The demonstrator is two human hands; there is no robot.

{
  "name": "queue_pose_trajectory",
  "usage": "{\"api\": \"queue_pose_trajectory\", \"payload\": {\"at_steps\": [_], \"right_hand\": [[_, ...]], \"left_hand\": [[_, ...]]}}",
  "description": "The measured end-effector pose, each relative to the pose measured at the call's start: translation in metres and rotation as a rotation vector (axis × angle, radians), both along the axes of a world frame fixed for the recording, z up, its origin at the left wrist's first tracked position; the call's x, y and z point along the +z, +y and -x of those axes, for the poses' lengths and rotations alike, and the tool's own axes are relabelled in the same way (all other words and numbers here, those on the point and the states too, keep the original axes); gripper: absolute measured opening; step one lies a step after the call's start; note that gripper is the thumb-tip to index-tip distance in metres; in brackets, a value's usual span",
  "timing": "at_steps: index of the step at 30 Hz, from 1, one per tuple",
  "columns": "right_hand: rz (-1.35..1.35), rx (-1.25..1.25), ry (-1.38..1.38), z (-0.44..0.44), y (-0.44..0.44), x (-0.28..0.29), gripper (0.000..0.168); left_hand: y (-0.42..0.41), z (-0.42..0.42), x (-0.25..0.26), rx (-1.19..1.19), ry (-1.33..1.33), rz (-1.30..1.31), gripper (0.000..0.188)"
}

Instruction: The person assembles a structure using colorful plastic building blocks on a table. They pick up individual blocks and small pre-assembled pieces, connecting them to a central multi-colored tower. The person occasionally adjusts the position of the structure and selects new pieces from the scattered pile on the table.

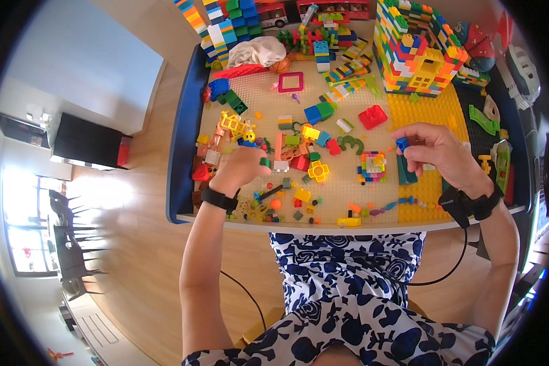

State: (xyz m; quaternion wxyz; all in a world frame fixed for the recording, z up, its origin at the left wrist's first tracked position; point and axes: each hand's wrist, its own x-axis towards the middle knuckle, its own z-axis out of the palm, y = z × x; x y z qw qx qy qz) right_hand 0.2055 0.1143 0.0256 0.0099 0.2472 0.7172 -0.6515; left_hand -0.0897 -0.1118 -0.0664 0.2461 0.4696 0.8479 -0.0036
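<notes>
My right hand [432, 151] pinches a small blue toy brick [401, 144] between thumb and fingers, above the yellow baseplate. Just under it lies a dark teal block [407, 171]. To its left sits a multicoloured square of small bricks [373, 167]. My left hand [243, 167] reaches over the loose pieces on the left, with a green brick [265, 162] at its fingertips; whether it grips that brick is unclear. Near it are a white brick [281, 165], a yellow smiling toy head [249, 136] and a red brick [299, 163]. A yellow flower-shaped piece [318, 171] lies between the hands.
A tall multicoloured brick building [421, 59] stands at the back right. Brick towers [222, 36], a white cloth [257, 51] and red toy buses [334, 8] occupy the back. The blue table side [183, 132] bounds the left. A black cable [457, 267] hangs from the right wrist.
</notes>
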Motion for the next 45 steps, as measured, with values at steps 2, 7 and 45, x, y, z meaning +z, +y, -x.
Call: {"api": "queue_pose_trajectory", "payload": {"at_steps": [2, 7, 45], "right_hand": [[-0.007, -0.008, -0.002, -0.003, 0.001, -0.001, 0.03], [0.03, -0.035, 0.016, -0.006, 0.003, 0.0, 0.027], [-0.144, -0.613, 0.342, -0.11, 0.073, 0.033, 0.028]], "left_hand": [[-0.007, 0.007, 0.0, -0.059, 0.153, 0.019, 0.031], [0.013, -0.01, 0.007, 0.049, 0.115, -0.139, 0.027], [0.076, -0.059, -0.008, -0.223, 0.128, -0.199, 0.022]]}}
